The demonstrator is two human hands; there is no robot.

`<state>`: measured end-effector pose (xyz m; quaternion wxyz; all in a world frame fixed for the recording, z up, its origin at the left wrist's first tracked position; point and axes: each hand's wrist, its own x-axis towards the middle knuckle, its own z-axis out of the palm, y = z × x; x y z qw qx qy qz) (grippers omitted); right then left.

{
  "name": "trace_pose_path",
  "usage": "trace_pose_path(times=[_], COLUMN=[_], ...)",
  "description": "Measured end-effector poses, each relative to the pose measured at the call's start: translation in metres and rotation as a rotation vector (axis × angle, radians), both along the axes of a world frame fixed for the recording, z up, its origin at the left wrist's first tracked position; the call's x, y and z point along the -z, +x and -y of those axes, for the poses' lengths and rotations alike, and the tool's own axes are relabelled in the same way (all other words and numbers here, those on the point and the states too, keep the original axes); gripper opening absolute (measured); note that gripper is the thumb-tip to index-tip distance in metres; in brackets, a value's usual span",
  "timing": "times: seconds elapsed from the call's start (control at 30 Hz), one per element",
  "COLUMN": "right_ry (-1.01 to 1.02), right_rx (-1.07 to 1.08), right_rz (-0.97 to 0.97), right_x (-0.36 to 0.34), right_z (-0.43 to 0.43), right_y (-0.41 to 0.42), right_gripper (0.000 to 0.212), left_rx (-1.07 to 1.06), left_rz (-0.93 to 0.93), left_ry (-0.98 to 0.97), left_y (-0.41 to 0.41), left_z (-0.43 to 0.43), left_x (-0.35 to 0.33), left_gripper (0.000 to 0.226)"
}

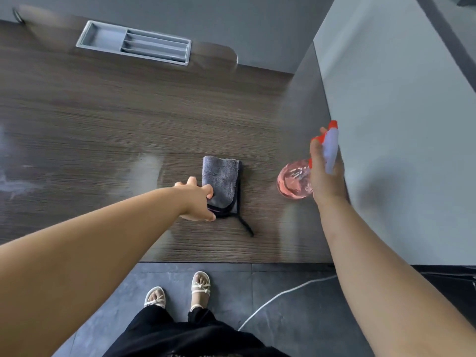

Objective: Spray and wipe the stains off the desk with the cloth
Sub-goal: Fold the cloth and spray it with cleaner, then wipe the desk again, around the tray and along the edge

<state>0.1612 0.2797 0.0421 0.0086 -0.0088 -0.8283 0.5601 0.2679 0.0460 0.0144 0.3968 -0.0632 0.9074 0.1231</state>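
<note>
We see left hand (198,199) pinching near corner of folded grey black-trimmed microfibre cloth (221,180), mid dark wood-grain desk (103,112), toward 6 o'clock; right hand (325,173) wraps clear pink-liquid spray bottle with red trigger (293,182) at cloth's 3 o'clock. Risks, we judge: corner grip lets cloth unfold; nozzle well apart from whitish smears (15,185) at 9 o'clock, mist may miss.

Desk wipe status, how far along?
Early. Done: little to show; a pale patch left of the cloth may be spray, can't tell. In hand: right hand grips the spray bottle at the desk's right side; left hand grips the folded cloth's near corner, cloth lying flat. Left: white smears at the desk's left edge, unwiped.
</note>
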Motion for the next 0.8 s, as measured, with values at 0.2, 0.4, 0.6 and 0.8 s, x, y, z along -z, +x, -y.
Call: trace_pose_path(times=[0.2,0.4,0.6,0.8], right_ry=[0.04,0.115,0.088,0.261], right_rx=[0.046,0.145,0.253,0.315], right_rz=[-0.034,0.097,0.199,0.325], right_x=[0.009,0.061,0.061,0.069], right_z=[-0.001,-0.016,-0.022,-0.005], right_y=[-0.011,0.018,-0.007,0.041], right_gripper=[0.073,0.08,0.101,0.085], left_rx=[0.039,0.046,0.056,0.051], left_rz=[0.012,0.002,-0.019,-0.05], left_ry=[-0.022,0.022,0.019,0.047], left_y=[0.001,0.006,0.011,0.018], left_z=[-0.001,0.006,0.008,0.014], left_x=[0.003,0.006,0.009,0.011], left_gripper=[0.076,0.08,0.083,0.086])
